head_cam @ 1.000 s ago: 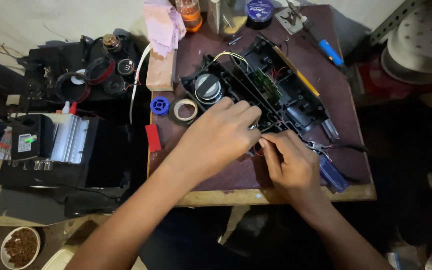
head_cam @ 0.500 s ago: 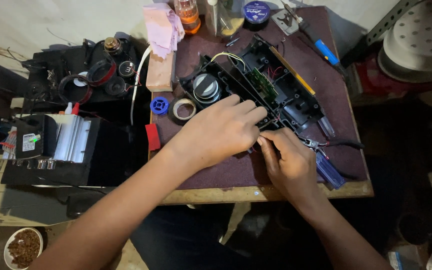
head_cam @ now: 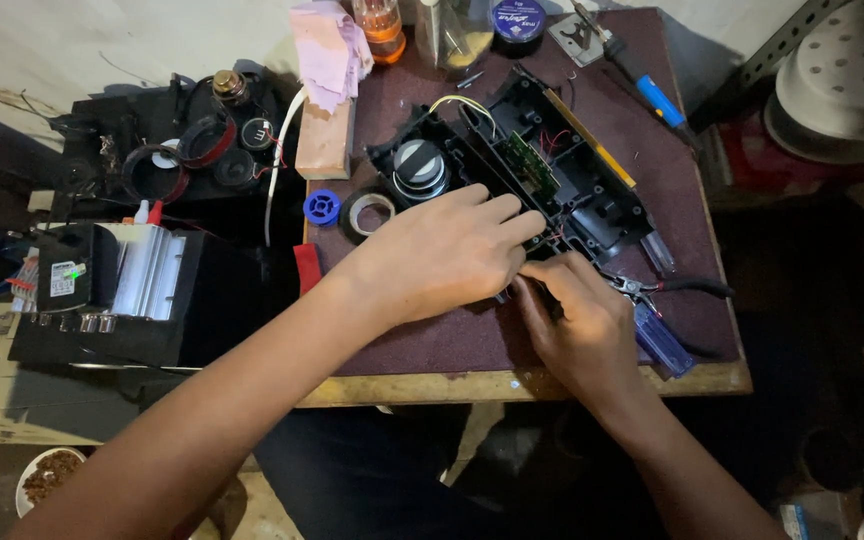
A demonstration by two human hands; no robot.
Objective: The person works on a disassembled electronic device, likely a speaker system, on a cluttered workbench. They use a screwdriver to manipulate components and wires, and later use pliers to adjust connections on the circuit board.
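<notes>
Compared with the two earlier views, I see my left hand (head_cam: pixel 442 255) shifted slightly right along the black plastic housing (head_cam: pixel 542 180); its fingers now lie flat across the near end of that housing; my right hand (head_cam: pixel 577 320) has stayed at the same near edge. I judge this a small re-seating of the hold, not a new step.

Left grip: open palm pressing down, closed on nothing. Right grip: fingers curled at the housing's near edge; whether they pinch a part I cannot tell, as the left hand covers the spot.

The housing lies diagonally on the table (head_cam: pixel 472 335); its green circuit board (head_cam: pixel 530 162) sits far of both hands; pliers (head_cam: pixel 667 288) lie just right of the right hand.
</notes>
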